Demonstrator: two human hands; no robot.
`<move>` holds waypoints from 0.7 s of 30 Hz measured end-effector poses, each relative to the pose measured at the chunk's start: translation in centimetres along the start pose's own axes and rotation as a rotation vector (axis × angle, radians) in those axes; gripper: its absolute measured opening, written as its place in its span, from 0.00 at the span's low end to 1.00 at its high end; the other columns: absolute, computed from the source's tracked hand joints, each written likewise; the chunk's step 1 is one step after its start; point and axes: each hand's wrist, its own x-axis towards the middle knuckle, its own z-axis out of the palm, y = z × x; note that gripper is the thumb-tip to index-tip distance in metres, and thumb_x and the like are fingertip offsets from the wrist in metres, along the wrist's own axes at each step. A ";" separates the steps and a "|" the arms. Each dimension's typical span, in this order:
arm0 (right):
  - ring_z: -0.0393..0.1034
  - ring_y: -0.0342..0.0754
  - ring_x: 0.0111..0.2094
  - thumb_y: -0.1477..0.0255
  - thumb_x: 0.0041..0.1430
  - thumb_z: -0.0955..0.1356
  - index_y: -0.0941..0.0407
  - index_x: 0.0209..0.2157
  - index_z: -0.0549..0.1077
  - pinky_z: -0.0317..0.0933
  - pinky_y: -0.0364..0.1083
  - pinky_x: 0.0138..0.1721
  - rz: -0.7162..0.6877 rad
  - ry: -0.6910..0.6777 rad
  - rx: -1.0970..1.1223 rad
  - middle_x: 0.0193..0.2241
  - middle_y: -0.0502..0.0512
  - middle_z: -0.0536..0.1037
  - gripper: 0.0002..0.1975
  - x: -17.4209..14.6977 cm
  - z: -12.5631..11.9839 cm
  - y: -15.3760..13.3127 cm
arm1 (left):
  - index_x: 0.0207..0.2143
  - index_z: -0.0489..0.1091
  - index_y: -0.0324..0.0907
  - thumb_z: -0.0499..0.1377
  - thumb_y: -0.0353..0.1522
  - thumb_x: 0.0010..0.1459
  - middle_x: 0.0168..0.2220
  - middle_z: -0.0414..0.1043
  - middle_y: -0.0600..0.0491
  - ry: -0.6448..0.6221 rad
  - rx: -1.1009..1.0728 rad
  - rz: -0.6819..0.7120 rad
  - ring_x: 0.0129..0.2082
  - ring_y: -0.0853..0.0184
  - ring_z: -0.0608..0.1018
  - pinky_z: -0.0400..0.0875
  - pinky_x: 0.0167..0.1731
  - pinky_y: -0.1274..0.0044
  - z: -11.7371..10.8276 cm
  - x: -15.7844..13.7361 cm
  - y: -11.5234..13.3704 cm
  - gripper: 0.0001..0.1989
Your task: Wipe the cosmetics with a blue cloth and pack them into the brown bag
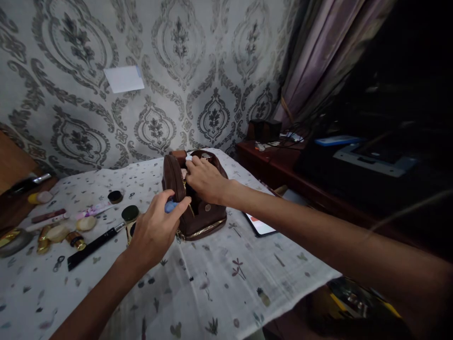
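Note:
A brown bag [208, 218] with a gold zip stands open on the patterned cloth. My right hand [207, 180] reaches into its opening from the right, fingers closed. Beside those fingertips shows a small white thing [189, 157]; whether they grip it I cannot make out. At the bag's left side, my left hand [155, 229] has a small blue object [170, 206] between thumb and fingers; its exact kind is unclear. The thumb lies against the edge of the bag. Most of the bag's contents are hidden by the right hand and shadow.
Left of the bag lie a black comb-like strip [94, 246], a dark-green-lidded jar [130, 213], a black round lid [115, 196] and several cosmetics. A tablet or phone [261, 225] lies under my right forearm. A dark red cabinet [279, 160] stands at the right.

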 end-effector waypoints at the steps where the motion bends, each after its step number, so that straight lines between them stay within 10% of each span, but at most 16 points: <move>1: 0.60 0.61 0.52 0.74 0.61 0.68 0.66 0.44 0.77 0.55 0.53 0.48 -0.015 -0.026 -0.031 0.47 0.70 0.72 0.13 0.2 -0.1 -0.2 | 0.55 0.71 0.47 0.51 0.26 0.64 0.50 0.68 0.42 -0.009 0.004 -0.002 0.45 0.61 0.77 0.71 0.24 0.82 0.0 0.0 0.0 0.20; 21: 0.61 0.60 0.50 0.77 0.64 0.64 0.62 0.42 0.78 0.54 0.53 0.47 -0.148 -0.002 -0.074 0.47 0.66 0.73 0.12 -0.5 -0.7 1.8 | 0.57 0.71 0.47 0.48 0.26 0.65 0.52 0.67 0.40 -0.041 0.020 0.006 0.45 0.57 0.79 0.73 0.24 0.78 -0.6 0.1 0.4 0.22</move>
